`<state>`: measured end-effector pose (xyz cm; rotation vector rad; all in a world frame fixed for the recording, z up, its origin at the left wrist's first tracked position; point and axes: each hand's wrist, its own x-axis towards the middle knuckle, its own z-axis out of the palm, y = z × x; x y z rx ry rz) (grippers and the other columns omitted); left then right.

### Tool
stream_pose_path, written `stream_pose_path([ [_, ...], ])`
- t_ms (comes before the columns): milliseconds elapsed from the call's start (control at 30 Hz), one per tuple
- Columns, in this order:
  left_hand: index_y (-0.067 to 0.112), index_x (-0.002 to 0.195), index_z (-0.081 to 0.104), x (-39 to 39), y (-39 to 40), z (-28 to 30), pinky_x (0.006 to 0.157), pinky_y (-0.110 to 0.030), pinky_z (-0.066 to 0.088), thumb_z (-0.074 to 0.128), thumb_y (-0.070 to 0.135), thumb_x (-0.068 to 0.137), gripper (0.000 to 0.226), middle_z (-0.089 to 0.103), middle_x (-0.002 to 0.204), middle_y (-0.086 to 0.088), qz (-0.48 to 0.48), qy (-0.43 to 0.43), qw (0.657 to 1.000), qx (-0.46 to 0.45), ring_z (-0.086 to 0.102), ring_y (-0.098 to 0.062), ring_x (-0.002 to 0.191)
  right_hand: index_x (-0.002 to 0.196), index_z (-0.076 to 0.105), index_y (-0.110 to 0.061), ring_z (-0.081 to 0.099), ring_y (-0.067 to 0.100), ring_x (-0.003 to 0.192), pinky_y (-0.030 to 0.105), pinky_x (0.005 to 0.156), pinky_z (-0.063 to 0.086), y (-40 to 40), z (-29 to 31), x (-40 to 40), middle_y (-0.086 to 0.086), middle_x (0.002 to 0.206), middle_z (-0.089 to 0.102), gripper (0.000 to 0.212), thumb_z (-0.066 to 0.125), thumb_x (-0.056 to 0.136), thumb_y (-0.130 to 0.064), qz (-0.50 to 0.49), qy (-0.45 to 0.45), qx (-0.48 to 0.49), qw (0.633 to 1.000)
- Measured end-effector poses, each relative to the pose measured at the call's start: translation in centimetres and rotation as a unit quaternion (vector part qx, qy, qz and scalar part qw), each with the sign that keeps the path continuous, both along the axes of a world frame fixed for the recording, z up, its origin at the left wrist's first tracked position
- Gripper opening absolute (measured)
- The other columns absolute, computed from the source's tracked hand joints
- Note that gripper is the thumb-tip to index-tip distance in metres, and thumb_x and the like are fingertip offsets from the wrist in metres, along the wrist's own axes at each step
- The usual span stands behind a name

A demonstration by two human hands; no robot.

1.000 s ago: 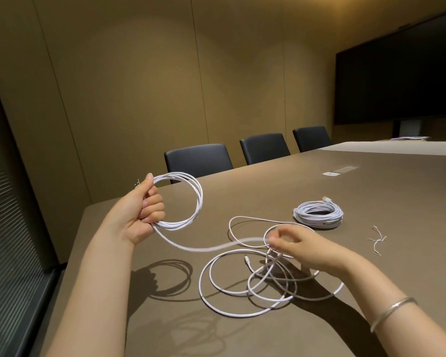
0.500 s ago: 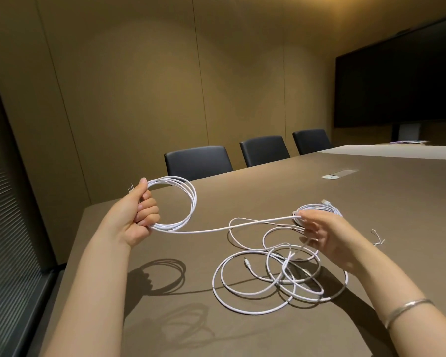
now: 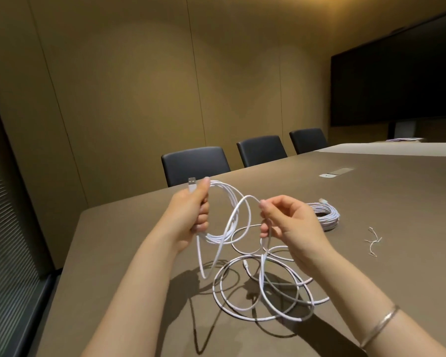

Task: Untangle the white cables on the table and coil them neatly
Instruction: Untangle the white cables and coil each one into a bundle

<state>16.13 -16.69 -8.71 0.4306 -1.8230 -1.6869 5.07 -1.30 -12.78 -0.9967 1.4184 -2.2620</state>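
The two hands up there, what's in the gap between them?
In the head view, a loop of white cable arcs across from the coil gripped in the left hand to the pinching right hand. Nothing else is there.

Dim warm overhead light, sharp shadows on the table [image 3: 371,202], wide-angle bowed edges.

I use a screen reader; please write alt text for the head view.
A person's left hand grips a half-wound white cable coil while the right hand pinches its next loop above tangled cable on a brown table.
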Motion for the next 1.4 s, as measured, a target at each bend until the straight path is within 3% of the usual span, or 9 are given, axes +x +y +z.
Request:
stream_pose_path([
  [267, 0.008, 0.068, 0.059, -3.5, 4.5, -1.6, 0.051, -0.021, 0.048, 0.047, 0.049, 0.098, 0.052, 0.061, 0.063, -0.005, 0.051, 0.052, 0.997, -0.038, 0.058, -0.012, 0.053, 0.086, 0.058, 0.001, 0.052, 0.015, 0.04, 0.027, 0.041, 0.049, -1.2, -0.7, 2.8, 0.009, 0.063, 0.056, 0.015, 0.059, 0.095, -0.012, 0.036, -0.031, 0.058, 0.997],
  [467, 0.015, 0.064, 0.043, -3.6, 4.8, -2.1, 0.048, -0.024, 0.036, 0.05, 0.051, 0.097, 0.049, 0.04, 0.045, -0.002, 0.0, 0.091, 0.99, 0.111, 0.039, -0.017, 0.043, 0.083, 0.051, -0.003, 0.053, 0.021, 0.042, 0.032, 0.042, 0.051, -1.1, -0.8, 3.6, 0.001, 0.051, 0.057, 0.014, 0.063, 0.09, -0.004, 0.017, 0.003, 0.079, 0.997],
  [567, 0.016, 0.065, 0.043, -3.6, 4.0, -1.7, 0.043, -0.021, 0.032, 0.052, 0.047, 0.097, 0.045, 0.032, 0.041, 0.003, -0.02, 0.153, 0.966, 0.209, 0.031, -0.011, 0.035, 0.082, 0.056, -0.006, 0.061, 0.025, 0.068, 0.046, 0.066, 0.056, -1.4, -1.1, 3.9, 0.006, 0.077, 0.064, 0.009, 0.061, 0.078, -0.001, -0.016, 0.076, 0.08, 0.994],
  [633, 0.016, 0.065, 0.042, -3.2, 3.1, -1.1, 0.04, -0.019, 0.031, 0.049, 0.047, 0.098, 0.046, 0.029, 0.04, 0.004, -0.008, 0.186, 0.953, 0.239, 0.028, -0.009, 0.033, 0.09, 0.058, -0.017, 0.063, 0.016, 0.089, 0.038, 0.082, 0.054, -1.3, -1.5, 4.3, 0.0, 0.095, 0.065, 0.02, 0.057, 0.071, -0.011, 0.0, 0.161, 0.093, 0.983],
  [800, 0.018, 0.066, 0.038, -2.7, 1.5, -0.6, 0.041, -0.018, 0.034, 0.046, 0.051, 0.099, 0.047, 0.027, 0.039, 0.006, 0.03, 0.2, 0.954, 0.223, 0.026, -0.008, 0.033, 0.116, 0.051, -0.034, 0.036, -0.002, 0.123, 0.024, 0.102, 0.029, -1.5, -2.8, 4.9, -0.024, 0.127, 0.043, 0.057, 0.065, 0.069, -0.063, -0.109, 0.469, 0.165, 0.861],
  [933, 0.018, 0.067, 0.04, -2.8, 2.4, -0.7, 0.041, -0.02, 0.034, 0.046, 0.047, 0.1, 0.045, 0.027, 0.043, 0.006, 0.023, 0.192, 0.964, 0.184, 0.027, -0.008, 0.037, 0.1, 0.058, -0.026, 0.051, 0.007, 0.106, 0.033, 0.091, 0.04, -2.2, -2.6, 4.5, -0.015, 0.105, 0.056, 0.045, 0.05, 0.08, -0.065, -0.178, 0.362, 0.086, 0.911],
  [1133, 0.018, 0.071, 0.048, -1.8, 3.0, 0.0, 0.047, -0.02, 0.041, 0.047, 0.046, 0.099, 0.04, 0.031, 0.047, 0.007, -0.096, 0.181, 0.955, 0.215, 0.032, -0.006, 0.039, 0.121, 0.042, -0.027, 0.052, 0.016, 0.114, 0.036, 0.099, 0.044, -1.2, -0.6, 2.7, 0.001, 0.122, 0.052, 0.047, 0.072, 0.085, -0.03, -0.109, -0.038, 0.008, 0.993],
  [1267, 0.014, 0.07, 0.054, -1.2, 3.3, 0.2, 0.037, -0.015, 0.035, 0.049, 0.045, 0.096, 0.041, 0.034, 0.046, 0.007, -0.201, 0.145, 0.932, 0.263, 0.033, -0.005, 0.033, 0.113, 0.052, -0.01, 0.067, 0.032, 0.102, 0.044, 0.096, 0.051, 0.2, 1.0, 1.6, 0.016, 0.115, 0.065, 0.033, 0.064, 0.083, -0.007, 0.164, -0.294, -0.092, 0.937],
  [1400, 0.009, 0.078, 0.058, -1.1, 3.4, 0.0, 0.033, -0.014, 0.028, 0.048, 0.043, 0.098, 0.04, 0.033, 0.049, 0.006, -0.216, 0.114, 0.933, 0.263, 0.029, -0.005, 0.033, 0.117, 0.059, -0.004, 0.054, 0.015, 0.051, 0.032, 0.069, 0.055, 1.1, 0.9, 1.0, 0.005, 0.066, 0.057, 0.037, 0.057, 0.081, -0.007, 0.256, -0.314, -0.11, 0.908],
])
